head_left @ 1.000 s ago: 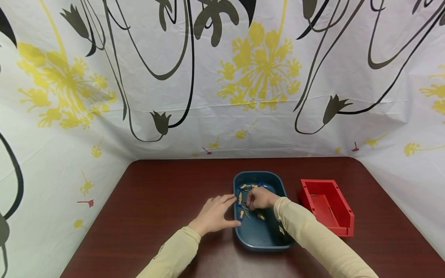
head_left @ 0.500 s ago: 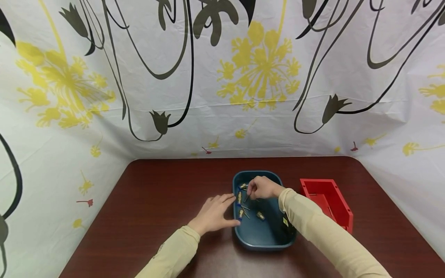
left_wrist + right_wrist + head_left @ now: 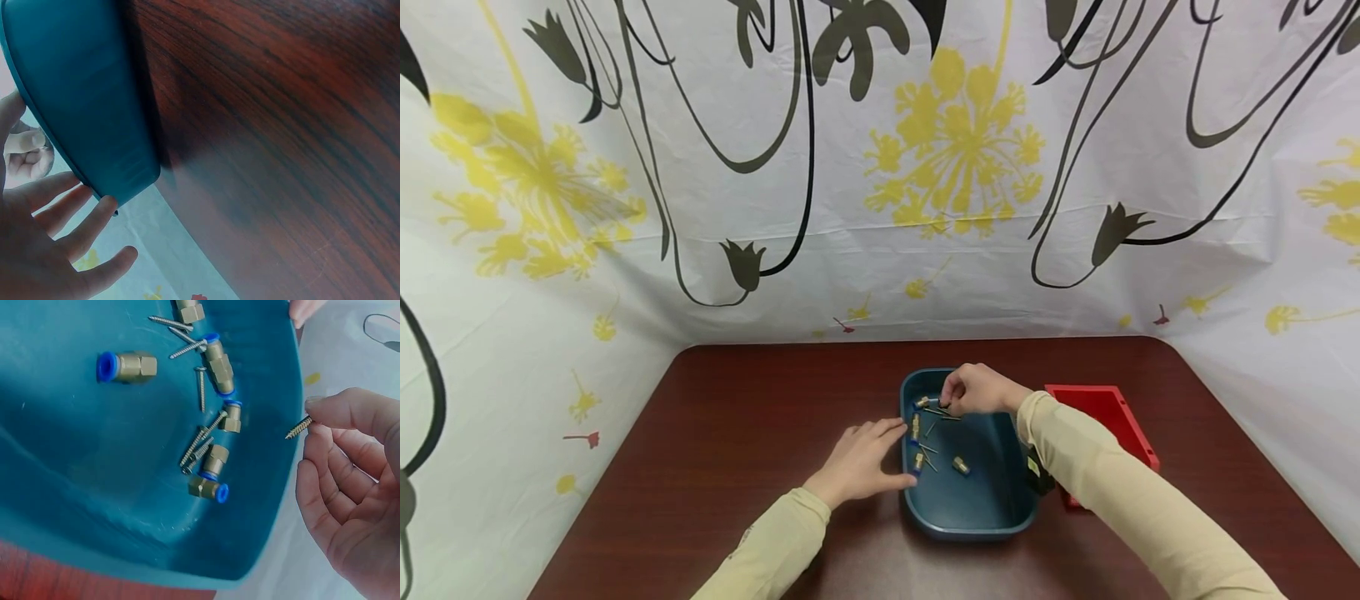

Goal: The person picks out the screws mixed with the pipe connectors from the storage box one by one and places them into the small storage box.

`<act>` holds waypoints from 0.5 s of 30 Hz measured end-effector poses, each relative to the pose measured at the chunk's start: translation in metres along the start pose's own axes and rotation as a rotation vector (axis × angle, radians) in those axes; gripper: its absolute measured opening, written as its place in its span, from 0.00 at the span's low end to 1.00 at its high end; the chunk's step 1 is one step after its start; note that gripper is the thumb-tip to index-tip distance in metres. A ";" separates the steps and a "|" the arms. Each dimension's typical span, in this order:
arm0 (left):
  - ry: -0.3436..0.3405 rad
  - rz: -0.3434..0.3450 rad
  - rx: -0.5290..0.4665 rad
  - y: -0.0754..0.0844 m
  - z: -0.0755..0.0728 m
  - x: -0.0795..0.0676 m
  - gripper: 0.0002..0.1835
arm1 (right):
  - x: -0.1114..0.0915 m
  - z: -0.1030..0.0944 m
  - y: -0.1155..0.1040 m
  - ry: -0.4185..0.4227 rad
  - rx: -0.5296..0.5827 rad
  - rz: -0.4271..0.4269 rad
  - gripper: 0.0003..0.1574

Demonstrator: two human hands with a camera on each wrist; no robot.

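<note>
My right hand is over the far end of the blue tray. Between thumb and index finger it pinches a screw, whose tip points away from the fingertips; the other fingers are curled in. Inside the tray lie several brass push-in fittings with blue collars, among them a lone fitting apart from the group. Several loose screws, such as one silver screw, are scattered beside them. My left hand touches the tray's left rim with fingers spread and fairly straight.
A red open bin stands right of the tray, partly covered by my right sleeve. The brown table extends to the left. A white patterned cloth hangs behind its far edge.
My right hand has moved up and away, from the middle of the tray toward its far end, uncovering more screws and fittings. The left hand stays at the rim.
</note>
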State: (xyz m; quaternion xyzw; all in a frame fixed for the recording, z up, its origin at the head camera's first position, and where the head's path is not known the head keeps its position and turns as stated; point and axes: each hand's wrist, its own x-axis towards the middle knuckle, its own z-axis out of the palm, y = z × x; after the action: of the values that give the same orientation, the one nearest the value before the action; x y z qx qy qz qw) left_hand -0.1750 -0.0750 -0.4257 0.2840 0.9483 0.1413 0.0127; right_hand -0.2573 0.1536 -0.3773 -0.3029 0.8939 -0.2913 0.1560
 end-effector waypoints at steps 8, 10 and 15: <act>-0.002 -0.002 -0.012 -0.001 0.000 0.000 0.42 | -0.008 -0.015 -0.002 -0.017 -0.009 -0.002 0.07; -0.003 -0.004 -0.017 -0.001 0.000 0.000 0.42 | -0.011 -0.019 -0.003 -0.014 -0.010 -0.004 0.07; -0.002 -0.001 -0.018 -0.001 0.000 0.000 0.42 | -0.017 -0.028 -0.001 -0.004 -0.030 -0.007 0.06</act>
State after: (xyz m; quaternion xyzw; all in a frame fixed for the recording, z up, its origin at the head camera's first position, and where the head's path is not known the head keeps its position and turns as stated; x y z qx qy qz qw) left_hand -0.1754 -0.0753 -0.4262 0.2837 0.9470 0.1496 0.0162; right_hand -0.2567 0.1759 -0.3529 -0.3091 0.8968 -0.2779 0.1519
